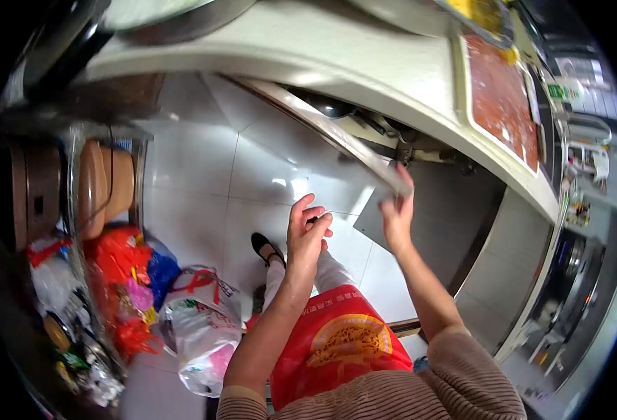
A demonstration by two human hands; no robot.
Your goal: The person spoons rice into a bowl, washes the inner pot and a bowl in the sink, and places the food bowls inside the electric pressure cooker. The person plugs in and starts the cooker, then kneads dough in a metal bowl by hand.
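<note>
Head cam: cab. door (329, 133) stands swung out below the worktop (364, 52), its narrow top edge running diag. toward the person, w/ dark gear, too shadowed to ID, in the open cab. behind it. R hand (398, 210) is at the door's free end, fingers & thumb round the corner, apparently touching; motion blur, so can't tell if it's clamped tight. L hand (308, 231) is well apart from R, half curled in mid-air over the tiled floor (189, 154), nothing visible in it. Handling-wise, door looks like a stiff, flat panel, prob. mod. weight but carried by its hinges, so a light pull or push should do; not fragile. Best hold = free vert. edge nr the top corner, far from hinge side, fingertips clear of the closing gap. Surface looks smooth, so wet fingers might slip. Red apron (343, 308) hangs nearby, apart from door.
</note>
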